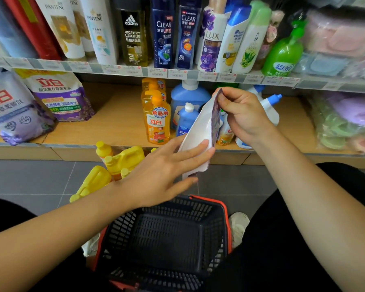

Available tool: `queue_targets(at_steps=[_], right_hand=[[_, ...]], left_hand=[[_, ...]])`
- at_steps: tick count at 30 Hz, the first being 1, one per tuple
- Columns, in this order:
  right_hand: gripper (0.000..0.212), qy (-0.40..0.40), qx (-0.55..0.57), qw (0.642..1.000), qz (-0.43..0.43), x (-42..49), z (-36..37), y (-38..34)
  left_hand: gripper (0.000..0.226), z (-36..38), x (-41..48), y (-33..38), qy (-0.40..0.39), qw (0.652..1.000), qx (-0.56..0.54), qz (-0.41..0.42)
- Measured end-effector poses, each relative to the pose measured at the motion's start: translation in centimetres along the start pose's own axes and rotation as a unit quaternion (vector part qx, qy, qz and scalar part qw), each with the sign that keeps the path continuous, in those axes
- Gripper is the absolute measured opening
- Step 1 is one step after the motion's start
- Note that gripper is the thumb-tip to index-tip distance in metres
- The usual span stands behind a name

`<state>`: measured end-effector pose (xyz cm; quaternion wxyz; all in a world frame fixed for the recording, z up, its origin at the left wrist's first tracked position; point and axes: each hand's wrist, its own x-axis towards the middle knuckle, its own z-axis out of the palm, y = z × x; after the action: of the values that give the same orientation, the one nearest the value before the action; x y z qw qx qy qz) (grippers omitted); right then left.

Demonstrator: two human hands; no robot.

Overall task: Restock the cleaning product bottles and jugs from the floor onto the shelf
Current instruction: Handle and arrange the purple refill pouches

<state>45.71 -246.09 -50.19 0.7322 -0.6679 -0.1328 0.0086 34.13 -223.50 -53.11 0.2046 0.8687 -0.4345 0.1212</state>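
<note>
Pouch (200, 131) in soft film, white on the near face and purple-printed on the far one, hangs tilted in the air in front of the lower shelf (118, 123). The right hand (242, 114) pinches its top corner between thumb and curled fingers. Below that pinch the left hand (164, 173) lies spread, with straight fingers pressed flat against the white face near the bottom edge and the thumb just under the lower corner.

The film bends between the two holds, so it probably has no stiffness of its own. Whatever is inside would likely slump toward the low end, and it seems light enough for a corner pinch to carry. The film looks smooth and could slide through the fingers. The sealed top seam is the surest place to hold, with a flat palm under the base so it stands when set down.

Just beyond the grip, orange bottles (157, 121) stand packed together on the shelf. Far to the left of it, two purple bags (59, 95) of the same kind lean on the board, with bare wood between them and the bottles.

Below and left of the lower hand, yellow jugs (122, 159) lie on the floor (30, 178). They look rigid and heavy, best taken by their moulded handles. Directly under both hands sits a black basket (226, 218).
</note>
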Motion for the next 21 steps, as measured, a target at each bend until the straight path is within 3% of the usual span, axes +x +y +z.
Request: queue_targets(at_steps=[9, 14, 17, 19, 21], right_hand=[[0.023, 0.022, -0.021, 1.0, 0.005, 0.3, 0.4, -0.2], [0.019, 0.048, -0.011, 0.999, 0.006, 0.5, 0.4, -0.3], [0.017, 0.075, 0.024, 0.997, 0.013, 0.7, 0.5, -0.5], [0.016, 0.085, 0.044, 0.995, 0.02, 0.8, 0.5, -0.7], [0.016, 0.091, 0.06, 0.994, 0.025, 0.8, 0.6, -0.9]], left_hand=[[0.037, 0.1, -1.4, -1.1, 0.03, 0.987, -0.155, -0.033], [0.021, 0.2, -2.1, -1.7, 0.166, 0.954, -0.218, -0.125], [0.036, -0.1, -2.3, -2.6, 0.232, 0.929, -0.224, -0.181], [0.053, 0.1, -2.2, -3.4, 0.225, 0.903, -0.257, -0.261], [0.052, 0.8, -2.0, -4.2, 0.182, 0.883, -0.283, -0.328]])
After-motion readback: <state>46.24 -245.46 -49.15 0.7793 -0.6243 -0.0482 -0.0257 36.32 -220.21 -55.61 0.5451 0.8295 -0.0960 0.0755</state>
